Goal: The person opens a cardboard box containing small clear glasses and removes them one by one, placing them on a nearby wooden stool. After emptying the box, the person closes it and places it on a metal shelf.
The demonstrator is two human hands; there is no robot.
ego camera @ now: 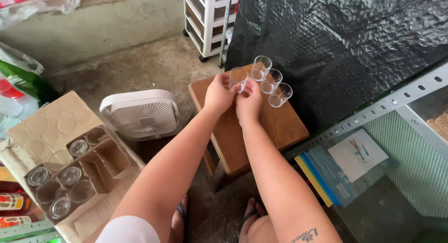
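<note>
Stool: small brown wooden stool [275, 126], under both hands.
Box: brown cardboard box [70, 145] with glasses, at 8 o'clock.
Left hand [218, 94]: fingers closed around a small clear glass cup [238, 78].
Right hand [248, 104]: fingertips touch that cup.
Row: three clear glass cups [271, 80], at 3 o'clock.

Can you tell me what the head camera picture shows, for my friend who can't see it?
Two bare hands, the left hand and right hand, hold a small clear glass over a brown wooden stool, beside three more glasses standing in a row. On the floor to the left sit a white fan and a cardboard box with more glasses in its dividers.
</note>
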